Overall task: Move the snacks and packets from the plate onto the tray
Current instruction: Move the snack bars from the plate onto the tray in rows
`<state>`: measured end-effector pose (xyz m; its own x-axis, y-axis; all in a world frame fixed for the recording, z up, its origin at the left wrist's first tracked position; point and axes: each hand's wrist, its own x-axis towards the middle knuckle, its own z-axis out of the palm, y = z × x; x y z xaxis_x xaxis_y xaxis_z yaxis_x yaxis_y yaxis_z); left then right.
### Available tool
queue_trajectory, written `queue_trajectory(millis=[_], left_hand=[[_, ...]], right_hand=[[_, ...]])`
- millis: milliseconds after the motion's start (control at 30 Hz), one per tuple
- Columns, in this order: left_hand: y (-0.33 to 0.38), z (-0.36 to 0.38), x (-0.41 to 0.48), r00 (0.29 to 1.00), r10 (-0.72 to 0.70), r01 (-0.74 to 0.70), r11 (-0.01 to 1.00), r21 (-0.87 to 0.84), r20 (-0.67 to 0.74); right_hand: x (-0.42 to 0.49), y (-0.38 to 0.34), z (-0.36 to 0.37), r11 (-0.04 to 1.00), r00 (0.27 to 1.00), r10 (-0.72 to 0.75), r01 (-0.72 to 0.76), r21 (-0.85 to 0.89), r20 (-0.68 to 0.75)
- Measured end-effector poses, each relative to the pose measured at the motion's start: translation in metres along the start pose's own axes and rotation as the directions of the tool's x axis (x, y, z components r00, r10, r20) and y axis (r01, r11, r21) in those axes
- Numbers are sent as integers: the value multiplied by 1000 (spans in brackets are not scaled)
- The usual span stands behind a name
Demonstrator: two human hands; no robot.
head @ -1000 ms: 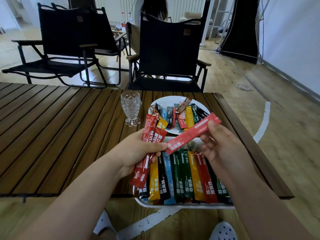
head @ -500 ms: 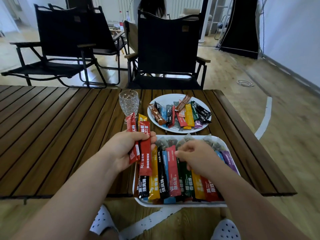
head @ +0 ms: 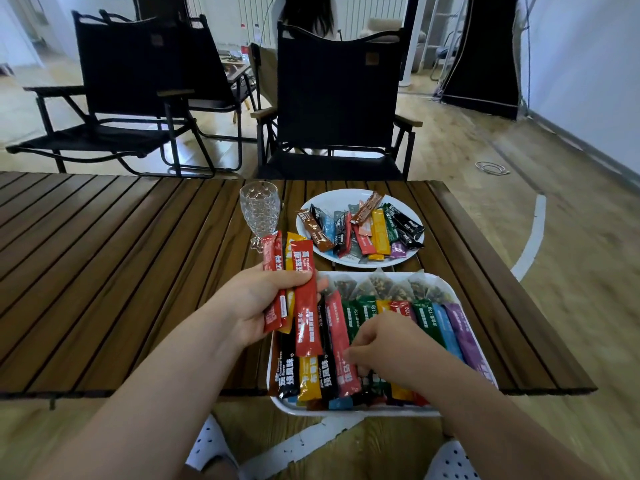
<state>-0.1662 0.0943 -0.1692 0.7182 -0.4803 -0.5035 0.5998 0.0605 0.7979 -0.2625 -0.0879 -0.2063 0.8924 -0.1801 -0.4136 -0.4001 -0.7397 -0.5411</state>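
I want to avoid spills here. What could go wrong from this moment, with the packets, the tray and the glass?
1. The tray overhangs the table edge toward the person; the right hand pressing on its near part might tip it.
2. The left hand holds several packets fanned loosely close to the glass; a swing could knock it over.
3. The tray looks nearly full, so packets left on the plate may slide off.

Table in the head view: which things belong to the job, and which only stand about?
Job:
plate with stick packets
tray
red and yellow packets in the left hand
right hand on the tray's packets

Standing about:
glass goblet
folding chairs
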Motion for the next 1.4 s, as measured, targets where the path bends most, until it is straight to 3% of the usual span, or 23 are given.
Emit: queue_trajectory(millis=[67,133,200,333,467,533,667,767,833,900,1000,1100,1200,1300,1333,1400], left_hand=[[0,0,0,1000,3,-3,999,38,-10],[0,1,-1,1000,0,1,998,64,-13],[0,3,-2,1000,2,-1,998,58,-15],[-2,9,-3,998,51,-52,998,-29,-34],[-3,11,-1,999,38,-42,989,-139,-28],[-2,8,1,998,46,-52,982,-184,-36],[-1,-1,1,998,52,-50,992,-115,20],[-4,-5,3,998,27,-23,996,-82,56],[-4,-3,4,1000,7,-5,996,-86,29],[-4,-1,4,1000,0,1,999,-47,14],[-5,1,2,1000,-10,10,1000,15,29],[-6,3,2,999,-28,28,1000,14,35],[-6,4,1,998,-52,52,999,-5,42],[-6,2,-1,996,-31,25,997,78,83],[-6,2,-1,996,-20,11,994,108,91],[-6,3,-1,993,0,-18,987,157,118]], right_hand=[[0,0,0,1000,1000,11,-11,-18,3],[0,2,-5,1000,995,-18,17,-7,-102],[-3,3,-12,987,978,-90,113,113,-190],[-16,-8,-12,898,973,-232,209,386,13],[-15,-15,-4,838,979,-205,187,513,-22],[-14,-15,-7,763,988,-140,154,628,-72],[-13,-11,-25,497,975,14,187,848,-223],[-14,-4,-45,345,942,31,304,888,-335],[-15,5,-57,311,912,28,381,871,-409],[-13,12,-60,392,902,56,374,840,-428],[-2,16,-49,697,938,92,180,694,-335],[10,16,-34,854,962,24,122,506,-272],[17,12,-25,909,955,-21,141,393,-294],[20,9,-19,960,902,-54,165,227,-428],[19,7,-19,945,882,-74,210,249,-466],[16,2,-19,829,891,-95,317,460,-443]])
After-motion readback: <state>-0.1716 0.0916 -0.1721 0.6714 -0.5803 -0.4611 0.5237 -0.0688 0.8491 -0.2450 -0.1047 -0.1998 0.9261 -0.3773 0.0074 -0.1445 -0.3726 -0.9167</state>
